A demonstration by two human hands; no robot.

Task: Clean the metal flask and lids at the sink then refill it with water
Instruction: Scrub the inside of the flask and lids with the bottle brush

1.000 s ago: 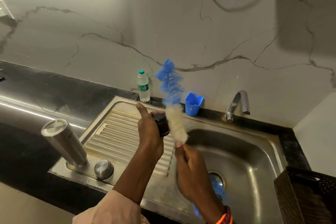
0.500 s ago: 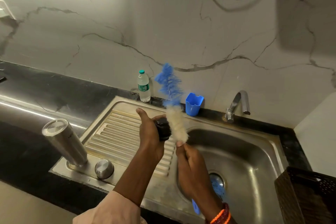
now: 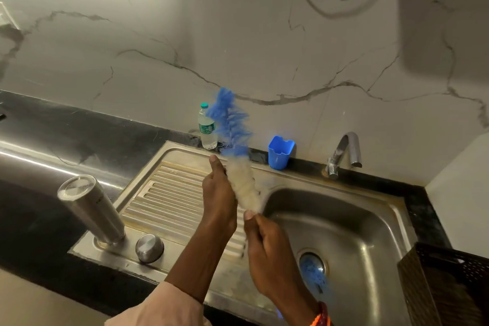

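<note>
Right hand (image 3: 267, 251) grips the bottle brush (image 3: 239, 166) at its handle base, bristles rising up-left from the grip, blue tip above white part. Left hand (image 3: 218, 193) is just left of the white bristles, thumb up; what it holds is hidden, can't tell. Metal flask (image 3: 91, 209) stands inverted well left of both hands on the drainboard (image 3: 169, 193), round steel lid (image 3: 149, 248) just beside it.

A single head-worn wide-angle camera looks forward and steeply down from above the sink (image 3: 330, 219), close enough that both forearms enter from the bottom edge. It faces the marble backsplash (image 3: 238, 34), with the tap (image 3: 344, 153) upper right and the drainboard (image 3: 172, 193) left; lines near the edges seem bent by the lens.
</note>
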